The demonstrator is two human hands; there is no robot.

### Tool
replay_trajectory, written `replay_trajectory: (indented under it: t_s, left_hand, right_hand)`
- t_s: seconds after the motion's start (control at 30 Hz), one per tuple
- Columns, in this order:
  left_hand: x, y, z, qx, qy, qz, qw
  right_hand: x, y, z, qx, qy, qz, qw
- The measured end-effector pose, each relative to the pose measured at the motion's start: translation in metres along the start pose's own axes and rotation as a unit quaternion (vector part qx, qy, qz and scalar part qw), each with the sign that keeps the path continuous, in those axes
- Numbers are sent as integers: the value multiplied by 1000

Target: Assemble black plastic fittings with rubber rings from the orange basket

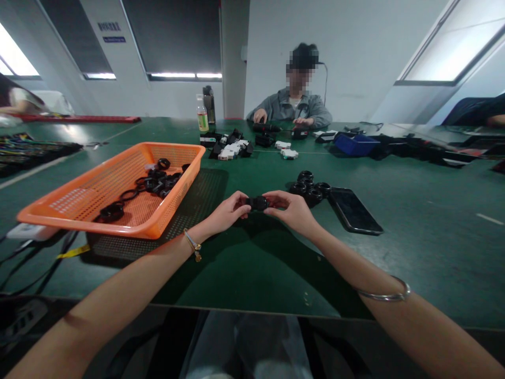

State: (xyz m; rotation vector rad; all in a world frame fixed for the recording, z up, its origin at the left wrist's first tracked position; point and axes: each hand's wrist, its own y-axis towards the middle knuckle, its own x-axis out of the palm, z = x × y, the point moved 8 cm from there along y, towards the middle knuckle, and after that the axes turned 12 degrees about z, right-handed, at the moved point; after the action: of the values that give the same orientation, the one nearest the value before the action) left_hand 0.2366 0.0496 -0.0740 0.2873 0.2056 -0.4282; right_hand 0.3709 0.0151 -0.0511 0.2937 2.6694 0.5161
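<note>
**Item:** small black round part (257,202). It is being held just above the bench (252,263), near the front middle, and is being pinched at both ends.

**Left grip** (229,210): it is being closed by the fingertips on the part's left end.

**Right grip** (290,209): it is being closed on the right end. Both ends of the part are being hidden by the fingers.

**Surroundings:**
- An orange basket (90,223) is being carried on a dark mesh mat (201,195) at the left, with black rings (158,181) being kept inside.
- A cluster of black parts (310,188) is being kept just behind the right grip, beside a dark phone (355,210).
- Across the bench, a seated co-worker (292,105) is being shown with both hands among small black and white pieces (232,149). A bottle (202,117) is being kept near them.
</note>
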Motion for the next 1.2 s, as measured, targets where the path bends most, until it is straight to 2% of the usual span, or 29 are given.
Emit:
replay_trajectory:
  t_s: [0.3,0.47,0.67,0.9,1.2]
  left_hand:
    - [0,0,-1,-4,-8,-4,1000]
    - [0,1,-3,-9,-7,-4,1000]
    - [2,2,-7,-16,-32,-9,999]
    - [3,1,-4,-20,-36,-11,999]
    - [2,1,-3,-6,-25,-9,1000]
  right_hand:
    - [-2,1,-2,-9,-69,4,998]
    - [-1,1,-3,-32,-76,-11,997]
    - [-4,0,-7,-54,-61,18,996]
    - [-5,0,-5,-47,-11,32,998]
    - [-7,1,-8,-53,-71,29,996]
